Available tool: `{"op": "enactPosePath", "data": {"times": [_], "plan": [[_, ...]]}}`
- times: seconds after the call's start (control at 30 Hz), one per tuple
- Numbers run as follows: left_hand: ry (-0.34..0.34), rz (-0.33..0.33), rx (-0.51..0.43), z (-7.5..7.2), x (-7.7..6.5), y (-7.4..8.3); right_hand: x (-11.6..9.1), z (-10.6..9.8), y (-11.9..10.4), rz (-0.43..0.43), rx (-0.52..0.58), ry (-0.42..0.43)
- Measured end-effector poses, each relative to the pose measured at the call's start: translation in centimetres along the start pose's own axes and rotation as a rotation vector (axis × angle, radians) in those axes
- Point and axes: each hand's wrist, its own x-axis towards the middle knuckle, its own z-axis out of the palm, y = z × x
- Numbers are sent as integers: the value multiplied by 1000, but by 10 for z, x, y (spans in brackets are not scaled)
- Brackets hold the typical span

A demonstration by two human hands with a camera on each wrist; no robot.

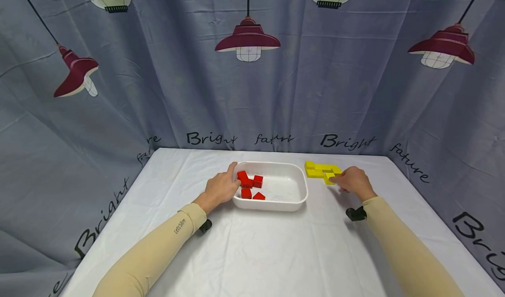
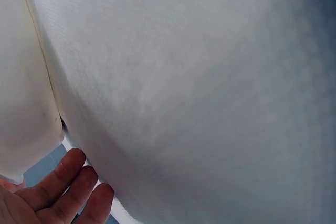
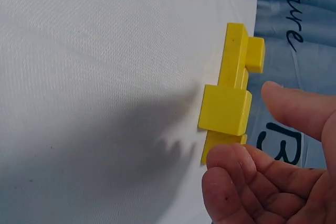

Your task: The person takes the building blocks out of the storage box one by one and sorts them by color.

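Note:
A white plastic tray (image 1: 283, 186) holds several red blocks (image 1: 257, 181) toward its left side; one piece looks triangular. My left hand (image 1: 221, 186) grips the tray's left rim, thumb over the edge and index finger along the corner. In the left wrist view, the other fingers (image 2: 68, 177) are beside the tray's outer wall (image 2: 26, 87). Several yellow blocks (image 1: 314, 173) lie together to the right of the tray. My right hand (image 1: 353, 182) is at the nearest yellow block (image 3: 224, 109), with thumb and fingers apart around it; contact is unclear.
A white cloth covers the table (image 1: 272, 253). Behind and beside it hangs a grey-blue curtain (image 1: 252, 99) printed with lamps and lettering. Each wrist carries a black camera (image 1: 356, 214). The yellow blocks lie near the table's far edge.

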Motion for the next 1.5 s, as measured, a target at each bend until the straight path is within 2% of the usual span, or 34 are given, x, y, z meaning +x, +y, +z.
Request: {"op": "enactPosePath", "data": {"times": [0.2,0.47,0.7,0.97,1.13,1.5], "plan": [[4,-6,1,2,0,-1,1,2,2,14,23,-34],[7,0,-4,2,1,-1,-2,1,-1,20,8,1],[8,5,-4,1,2,-2,-8,-7,-16,-34,-68,29],[-3,4,-8,-1,1,-1,-17,-8,-43,-121,-42,40],[1,7,-16,-1,1,0,-24,-11,-58,-159,19,11],[3,5,-8,-2,1,0,-28,-11,-87,-202,209,-134]]}}
